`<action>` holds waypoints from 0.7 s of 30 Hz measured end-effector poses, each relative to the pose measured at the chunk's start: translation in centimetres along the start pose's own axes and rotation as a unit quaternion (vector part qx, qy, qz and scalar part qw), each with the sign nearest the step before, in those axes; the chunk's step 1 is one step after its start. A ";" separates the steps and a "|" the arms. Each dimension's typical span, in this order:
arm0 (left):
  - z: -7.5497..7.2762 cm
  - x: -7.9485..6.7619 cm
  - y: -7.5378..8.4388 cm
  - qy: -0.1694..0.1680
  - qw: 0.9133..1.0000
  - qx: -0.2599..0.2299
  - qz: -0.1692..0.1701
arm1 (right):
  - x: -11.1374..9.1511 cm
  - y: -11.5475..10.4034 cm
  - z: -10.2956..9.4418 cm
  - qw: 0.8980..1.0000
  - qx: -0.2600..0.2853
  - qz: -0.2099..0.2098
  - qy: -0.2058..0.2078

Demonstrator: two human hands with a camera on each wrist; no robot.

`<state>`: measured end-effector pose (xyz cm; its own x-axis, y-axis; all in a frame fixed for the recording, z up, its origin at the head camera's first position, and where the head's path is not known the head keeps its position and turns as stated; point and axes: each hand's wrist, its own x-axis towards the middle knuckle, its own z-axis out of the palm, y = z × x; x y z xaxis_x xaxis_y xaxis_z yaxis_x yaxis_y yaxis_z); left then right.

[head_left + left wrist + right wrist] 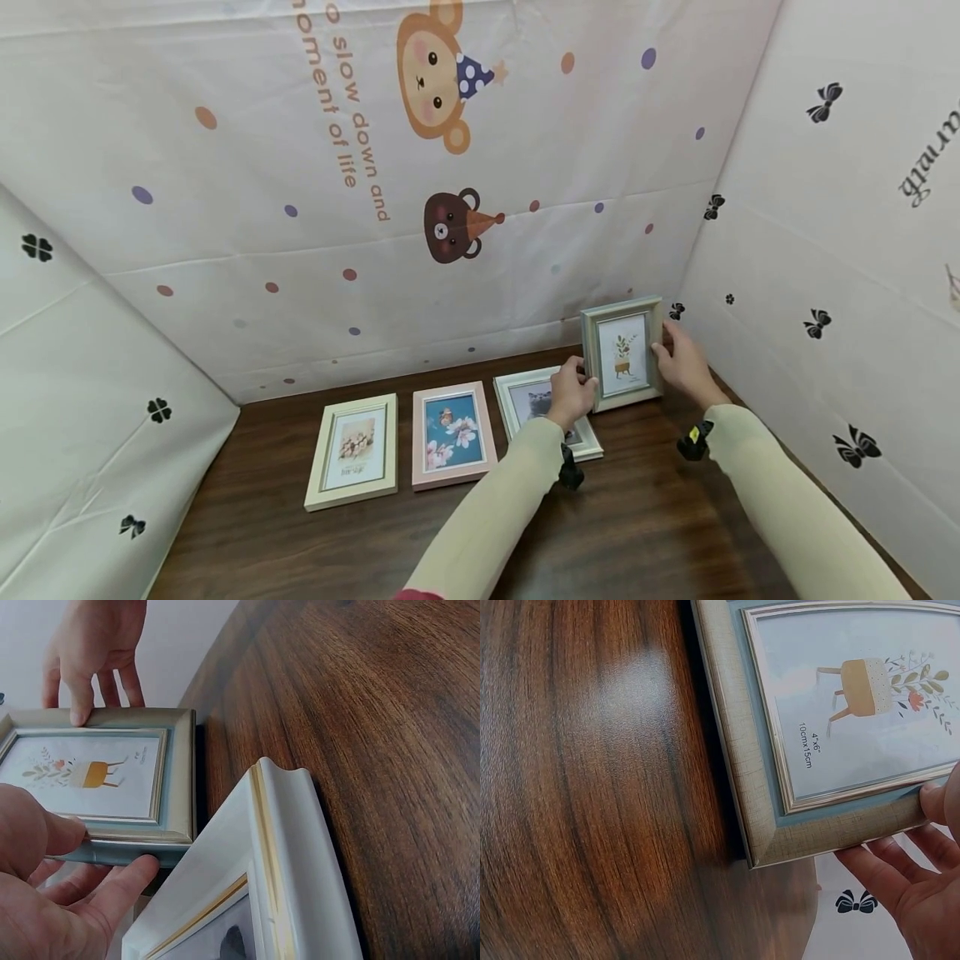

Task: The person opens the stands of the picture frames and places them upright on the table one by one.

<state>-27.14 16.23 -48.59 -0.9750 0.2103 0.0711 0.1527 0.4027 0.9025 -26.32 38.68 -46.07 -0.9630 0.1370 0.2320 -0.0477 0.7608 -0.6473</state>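
Both hands hold a beige and blue-grey picture frame (624,357) with a plant-pot print, tilted up more steeply than the other frames. Its left edge is pinched by the left hand (572,392), thumb at the front and fingers at the side and behind. On the opposite edge, the right hand (685,365) grips with its thumb on the front border (900,808). A white picture frame (507,392) lies just left of the held frame, partly hidden by the left hand and sleeve. Whether the held frame's bottom edge touches the table is hard to tell.
On the brown wooden table (247,517) lie a pink picture frame (417,442) and a cream picture frame (318,454), left of the white one. Printed cloth walls (300,242) stand behind and on both sides. The right-hand wall (780,367) is close to the right hand.
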 end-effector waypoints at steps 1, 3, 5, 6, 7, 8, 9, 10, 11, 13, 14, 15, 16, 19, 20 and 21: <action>0.0 0.0 0.0 0.000 1.000 -0.002 0.000 | 0.0 0.0 0.0 1.000 0.002 0.000 0.000; -0.1 0.1 0.1 0.002 1.000 -0.007 0.000 | 0.0 0.0 0.0 1.000 0.006 -0.003 0.002; -0.1 0.1 0.0 0.001 1.000 -0.014 -0.001 | -0.1 -0.1 -0.1 1.000 0.006 -0.007 0.003; -0.1 0.1 -0.1 0.001 1.000 -0.016 -0.001 | -0.1 -0.1 -0.1 1.000 0.007 -0.010 0.005; -0.2 0.2 -0.2 0.000 1.000 -0.016 0.002 | 0.0 -0.1 -0.1 1.000 0.008 -0.012 0.007; -0.2 0.2 -0.3 0.000 1.000 -0.016 0.005 | 0.0 -0.1 -0.1 1.000 0.008 -0.015 0.008; -0.3 0.3 -0.4 -0.003 1.000 -0.015 0.007 | 0.0 0.0 -0.1 1.000 0.007 -0.018 0.009; -0.5 0.3 -0.4 -0.005 1.000 -0.012 0.009 | 0.0 0.0 -0.1 1.000 0.008 -0.022 0.010; -0.7 0.3 -0.5 -0.008 1.000 -0.009 0.014 | 0.0 0.0 -0.1 1.000 0.010 -0.024 0.012; -1.1 0.4 -0.6 -0.013 1.000 -0.007 0.022 | 0.0 0.1 0.0 0.999 0.016 -0.033 0.021; -1.4 0.4 -0.6 -0.017 1.000 -0.009 0.024 | 0.0 0.1 0.0 0.999 0.019 -0.039 0.027; -1.7 0.4 -0.6 -0.020 0.999 -0.010 0.025 | 0.0 0.1 0.0 0.998 0.023 -0.046 0.035; -2.0 0.4 -0.6 -0.024 0.999 -0.012 0.025 | 0.0 0.0 -0.1 0.997 0.027 -0.054 0.046; -2.8 0.2 -0.6 -0.030 0.999 -0.016 0.026 | -0.3 -0.2 -0.1 0.993 0.032 -0.076 0.088; -3.0 0.2 -0.6 -0.029 0.999 -0.015 0.030 | -0.4 -0.4 -0.2 0.991 0.032 -0.081 0.102; -3.3 0.1 -0.6 -0.029 0.999 -0.014 0.032 | -0.6 -0.5 -0.2 0.989 0.030 -0.085 0.117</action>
<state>-27.86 13.09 -47.73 -0.9524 0.2863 0.1045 0.2083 0.3612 0.9089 -25.68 38.37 -45.69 -0.8524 0.1583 0.4983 -0.2264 0.7473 -0.6247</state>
